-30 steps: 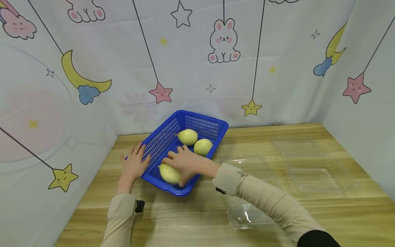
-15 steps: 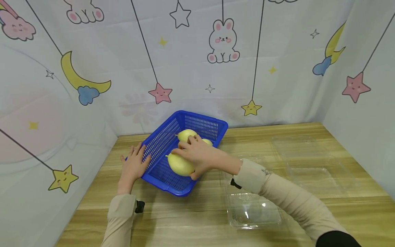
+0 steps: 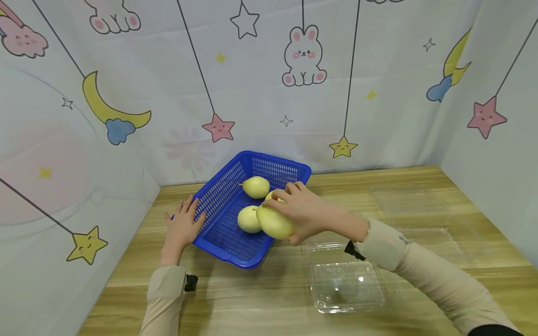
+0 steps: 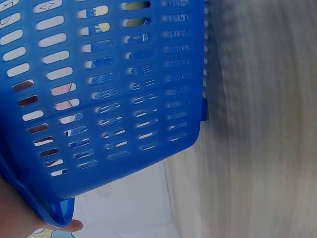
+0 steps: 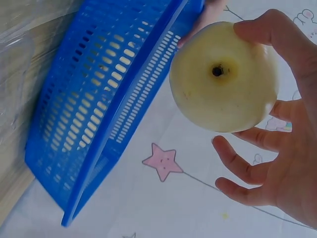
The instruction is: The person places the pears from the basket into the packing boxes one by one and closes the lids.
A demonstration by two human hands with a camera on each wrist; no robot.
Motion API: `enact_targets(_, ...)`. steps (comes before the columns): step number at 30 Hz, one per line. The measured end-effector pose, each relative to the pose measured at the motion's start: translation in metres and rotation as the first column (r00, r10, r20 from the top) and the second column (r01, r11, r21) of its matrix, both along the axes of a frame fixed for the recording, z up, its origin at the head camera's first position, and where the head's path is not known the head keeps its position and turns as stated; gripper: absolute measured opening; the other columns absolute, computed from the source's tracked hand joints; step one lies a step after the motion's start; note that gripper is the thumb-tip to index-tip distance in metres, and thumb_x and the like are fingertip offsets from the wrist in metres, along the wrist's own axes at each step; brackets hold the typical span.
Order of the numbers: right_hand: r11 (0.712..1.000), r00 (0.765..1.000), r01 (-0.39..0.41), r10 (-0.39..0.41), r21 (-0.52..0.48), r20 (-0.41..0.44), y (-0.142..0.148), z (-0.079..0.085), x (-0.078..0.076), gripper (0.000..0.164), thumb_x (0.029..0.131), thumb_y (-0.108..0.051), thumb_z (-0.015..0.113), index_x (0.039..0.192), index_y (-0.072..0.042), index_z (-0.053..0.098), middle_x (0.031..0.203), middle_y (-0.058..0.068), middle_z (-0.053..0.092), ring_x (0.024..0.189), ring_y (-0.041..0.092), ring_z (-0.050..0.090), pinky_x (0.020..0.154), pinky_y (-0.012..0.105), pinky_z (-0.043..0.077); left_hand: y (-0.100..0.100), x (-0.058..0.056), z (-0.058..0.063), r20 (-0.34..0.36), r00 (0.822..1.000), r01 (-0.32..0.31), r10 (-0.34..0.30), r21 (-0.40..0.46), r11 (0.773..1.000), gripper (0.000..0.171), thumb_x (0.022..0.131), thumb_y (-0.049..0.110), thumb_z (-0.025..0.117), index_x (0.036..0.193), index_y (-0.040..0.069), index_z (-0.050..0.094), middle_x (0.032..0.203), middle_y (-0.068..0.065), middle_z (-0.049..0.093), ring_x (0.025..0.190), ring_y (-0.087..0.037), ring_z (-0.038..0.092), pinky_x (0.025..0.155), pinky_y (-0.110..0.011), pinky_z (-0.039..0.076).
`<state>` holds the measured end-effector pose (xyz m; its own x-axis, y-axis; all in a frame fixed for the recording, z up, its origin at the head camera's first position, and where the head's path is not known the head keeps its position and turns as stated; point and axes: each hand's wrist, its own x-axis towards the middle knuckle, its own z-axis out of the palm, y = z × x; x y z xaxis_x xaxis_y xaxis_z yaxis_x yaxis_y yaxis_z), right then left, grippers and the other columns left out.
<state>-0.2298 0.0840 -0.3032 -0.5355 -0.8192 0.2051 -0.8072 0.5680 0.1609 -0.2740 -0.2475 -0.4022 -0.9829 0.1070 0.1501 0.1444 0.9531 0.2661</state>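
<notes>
1. Gripping 1 pale-yellow rounded pear [image 3: 275, 223] in right hand [image 3: 308, 210], thumb opposite fingers; lifted over right rim of 1 blue slatted rectangular plastic basket [image 3: 275, 169].
2. Resting left hand [image 3: 181, 225] on basket's left rim, fingers straight, spread, relaxed.
3. Counting 3 more pears [image 3: 256, 187] inside basket: 1 toward back, 1 mid-basket, 1 partly hidden behind right hand. Makes 4 total.
4. Also on brown wood-grain tabletop [image 3: 235, 303]: 1 clear plastic box [image 3: 349, 284] right of basket; more see-through plastic [image 3: 437, 238] farther right, count unclear.
5. Behind: white cloth [image 3: 260, 93] printed with stars, rabbits.
</notes>
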Motion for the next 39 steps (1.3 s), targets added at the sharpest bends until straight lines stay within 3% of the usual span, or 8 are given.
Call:
enact_targets(10, 1.0, 0.998, 0.022, -0.021, -0.012, 0.053, 0.047, -0.001, 0.014, 0.081, 0.049, -0.042, 0.075, 0.121, -0.016, 0.047, 0.109, 0.003, 0.052, 0.091, 0.025, 0.045, 0.081, 0.043, 0.036, 0.002, 0.001, 0.001, 0.013, 1.0, -0.001, 0.001, 0.002, 1.0, 0.057, 0.093, 0.032, 0.038, 0.14, 0.003, 0.025, 0.148, -0.019, 0.016, 0.135, -0.043, 0.009, 0.095, -0.073, -0.001)
enact_targets(16, 0.999, 0.999, 0.023, -0.024, 0.031, 0.035, 0.067, -0.01, 0.021, 0.081, 0.05, -0.046, 0.074, 0.12, -0.015, 0.048, 0.104, 0.003, 0.053, 0.089, 0.025, 0.047, 0.079, 0.043, 0.039, 0.002, 0.001, 0.001, 0.013, 1.0, -0.002, 0.002, 0.005, 1.0, 0.057, 0.093, 0.031, 0.038, 0.14, 0.003, 0.025, 0.148, -0.019, 0.016, 0.135, -0.043, 0.009, 0.095, -0.073, 0.0)
enact_targets(24, 0.994, 0.997, 0.039, -0.045, 0.102, 0.056, 0.078, -0.028, 0.032, 0.081, 0.05, -0.049, 0.073, 0.119, -0.016, 0.048, 0.102, 0.003, 0.054, 0.087, 0.024, 0.049, 0.079, 0.044, 0.041, 0.001, 0.001, 0.001, 0.013, 1.0, -0.005, 0.004, 0.008, 1.0, 0.057, 0.093, 0.032, 0.039, 0.14, 0.003, 0.025, 0.148, -0.019, 0.016, 0.135, -0.043, 0.009, 0.095, -0.073, 0.0)
enact_targets(39, 0.989, 0.999, -0.037, 0.036, 0.141, 0.009, 0.089, -0.062, 0.052, 0.083, 0.048, -0.049, 0.072, 0.119, -0.014, 0.047, 0.099, 0.003, 0.052, 0.089, 0.021, 0.047, 0.081, 0.043, 0.04, 0.001, -0.001, 0.0, 0.008, 1.0, -0.003, 0.003, 0.006, 1.0, 0.057, 0.093, 0.032, 0.038, 0.14, 0.002, 0.026, 0.148, -0.019, 0.017, 0.135, -0.044, 0.01, 0.095, -0.073, 0.0)
